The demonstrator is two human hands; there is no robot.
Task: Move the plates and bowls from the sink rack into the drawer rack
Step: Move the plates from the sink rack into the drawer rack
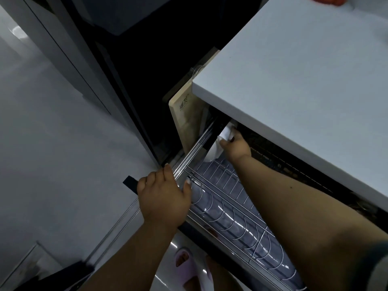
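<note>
Head camera, looking steeply down: my right hand (236, 147) reaches far back under the white countertop (304, 85) and grips a white dish (218, 143), thumb and fingertips curled over its upper rim; so much of it is hidden by my hand and the shadow that I cannot tell whether it is a plate or a bowl. That dish stands at the far end of the pulled-out drawer rack (231, 208), tilted on edge, with its lower part just above the wire dividers. My left hand (165, 198) rests on the near left side rail of the drawer, fingers bent over the metal edge and the thumb lying against the wire frame, so it holds the rail. Chrome hoops and straight wires run along the rack over a pale liner, and the slots nearer to me show no dishes. A wooden cutting board (184, 120) stands upright just beyond the drawer's far left corner, a printed mark near its top, pressed against the dark cabinet side. Grey floor tiles (52, 143) fill the left of the view. Below the drawer front I see my foot in a pale pink slipper (189, 267). At the top right corner, something orange-red (327, 0) lies on the countertop, too cropped to identify.
</note>
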